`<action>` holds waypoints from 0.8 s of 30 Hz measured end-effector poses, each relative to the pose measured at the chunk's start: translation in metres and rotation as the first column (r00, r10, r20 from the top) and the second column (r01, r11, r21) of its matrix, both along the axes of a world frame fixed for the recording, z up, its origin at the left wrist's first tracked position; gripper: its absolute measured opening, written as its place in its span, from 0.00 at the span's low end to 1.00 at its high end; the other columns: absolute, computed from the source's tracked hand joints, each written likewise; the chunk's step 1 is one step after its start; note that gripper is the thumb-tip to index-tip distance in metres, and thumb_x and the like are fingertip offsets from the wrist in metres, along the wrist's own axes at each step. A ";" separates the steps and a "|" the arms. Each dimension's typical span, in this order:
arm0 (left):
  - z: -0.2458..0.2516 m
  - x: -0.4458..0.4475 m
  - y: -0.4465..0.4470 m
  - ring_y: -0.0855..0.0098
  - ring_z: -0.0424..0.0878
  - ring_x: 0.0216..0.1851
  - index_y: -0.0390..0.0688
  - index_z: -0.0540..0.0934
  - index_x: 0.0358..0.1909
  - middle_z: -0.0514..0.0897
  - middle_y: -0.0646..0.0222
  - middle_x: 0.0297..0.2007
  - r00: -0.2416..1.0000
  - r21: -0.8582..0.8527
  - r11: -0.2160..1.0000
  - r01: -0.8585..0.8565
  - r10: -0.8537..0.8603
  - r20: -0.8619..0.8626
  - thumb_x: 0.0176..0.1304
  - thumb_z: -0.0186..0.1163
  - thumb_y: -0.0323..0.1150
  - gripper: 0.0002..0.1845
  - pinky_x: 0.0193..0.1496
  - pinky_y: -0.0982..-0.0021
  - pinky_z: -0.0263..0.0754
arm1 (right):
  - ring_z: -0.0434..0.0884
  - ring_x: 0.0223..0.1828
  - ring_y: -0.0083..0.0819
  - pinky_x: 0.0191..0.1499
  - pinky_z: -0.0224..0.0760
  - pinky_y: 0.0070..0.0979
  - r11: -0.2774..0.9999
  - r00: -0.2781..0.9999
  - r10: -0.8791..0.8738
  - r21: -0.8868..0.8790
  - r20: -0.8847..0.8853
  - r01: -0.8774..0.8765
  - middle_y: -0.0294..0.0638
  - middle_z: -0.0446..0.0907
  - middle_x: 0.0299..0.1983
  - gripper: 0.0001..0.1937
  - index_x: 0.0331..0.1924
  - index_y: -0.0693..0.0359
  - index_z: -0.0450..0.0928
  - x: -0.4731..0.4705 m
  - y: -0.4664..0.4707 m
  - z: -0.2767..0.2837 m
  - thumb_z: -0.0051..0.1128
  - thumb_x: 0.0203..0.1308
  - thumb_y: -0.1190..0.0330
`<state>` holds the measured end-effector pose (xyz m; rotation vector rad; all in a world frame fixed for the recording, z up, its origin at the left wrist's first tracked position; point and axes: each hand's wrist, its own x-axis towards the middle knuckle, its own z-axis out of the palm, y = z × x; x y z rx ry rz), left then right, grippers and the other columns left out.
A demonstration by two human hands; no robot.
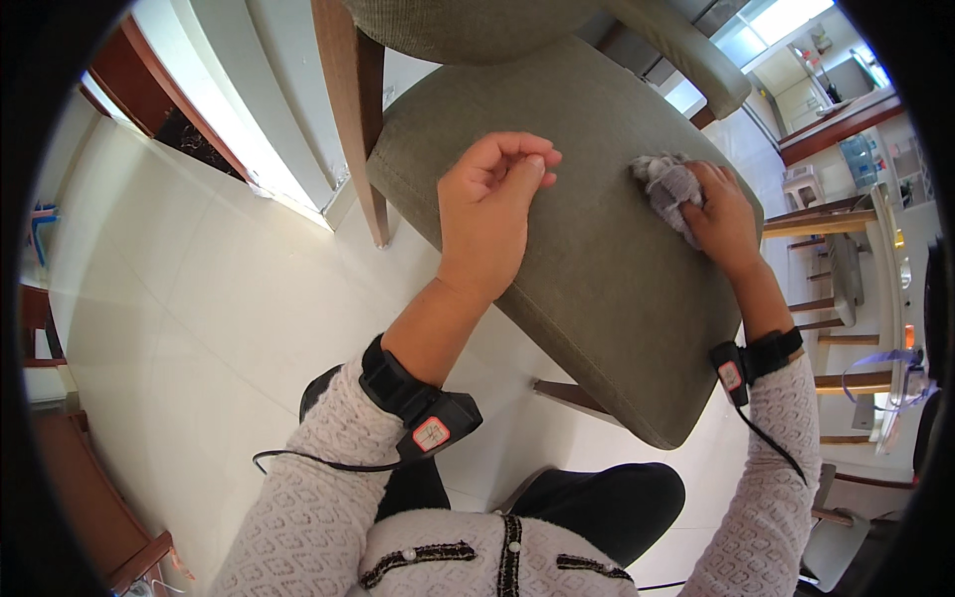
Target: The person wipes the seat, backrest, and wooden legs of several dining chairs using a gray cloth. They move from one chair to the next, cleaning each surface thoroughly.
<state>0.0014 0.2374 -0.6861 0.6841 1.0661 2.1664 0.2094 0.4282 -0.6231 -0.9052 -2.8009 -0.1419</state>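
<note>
Before me stands a chair with an olive-green upholstered seat [589, 246] and wooden legs. My right hand [724, 216] grips a crumpled grey cloth [671, 186], pressed on the seat towards its right edge. Above the left part of the seat is my left hand [492, 209], its fingers curled in and the thumb against them. Nothing shows between those fingers. The rounded backrest [477, 26] rises at the top of the view, and a padded armrest [686, 52] juts out at upper right.
A wooden chair leg [365, 149] stands close to a white wall corner [328, 213]. Pale tiles cover the floor [201, 298]. On the right are a table [888, 298] with things on it, more chairs [843, 280] and a white stool [802, 183]. A brown wooden piece of furniture [97, 492] sits at lower left.
</note>
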 end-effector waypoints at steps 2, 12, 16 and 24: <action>-0.002 0.001 -0.001 0.72 0.83 0.43 0.34 0.81 0.43 0.85 0.63 0.40 0.999 0.017 0.999 0.028 -0.028 0.017 0.69 0.54 0.22 0.07 0.51 0.71 0.79 | 0.77 0.54 0.47 0.53 0.73 0.39 0.998 0.998 -0.065 0.002 0.016 0.065 0.44 0.80 0.50 0.23 0.55 0.56 0.75 0.008 0.026 0.001 0.62 0.51 0.70; -0.016 -0.002 -0.012 0.72 0.83 0.43 0.34 0.81 0.44 0.85 0.62 0.40 0.998 0.082 0.995 0.062 -0.061 -0.014 0.69 0.54 0.22 0.07 0.52 0.71 0.78 | 0.79 0.49 0.57 0.51 0.70 0.42 0.921 0.939 -0.330 -0.182 0.101 0.344 0.57 0.82 0.42 0.16 0.49 0.62 0.75 0.029 0.115 0.001 0.56 0.59 0.65; -0.020 -0.006 -0.008 0.71 0.84 0.42 0.34 0.81 0.44 0.86 0.62 0.40 0.997 0.090 0.993 0.074 -0.074 -0.008 0.69 0.54 0.23 0.07 0.52 0.70 0.78 | 0.82 0.43 0.47 0.48 0.72 0.38 0.929 0.959 -0.278 -0.241 0.052 0.282 0.53 0.83 0.39 0.16 0.47 0.65 0.78 0.010 0.109 0.009 0.58 0.58 0.66; -0.013 -0.020 -0.005 0.73 0.79 0.50 0.36 0.79 0.51 0.83 0.63 0.48 0.986 0.158 0.985 0.069 -0.092 0.142 0.71 0.51 0.25 0.11 0.55 0.72 0.74 | 0.82 0.36 0.36 0.46 0.76 0.34 0.779 0.980 -0.123 -0.627 -0.156 -0.002 0.47 0.83 0.35 0.18 0.49 0.63 0.80 -0.092 -0.042 0.027 0.65 0.55 0.66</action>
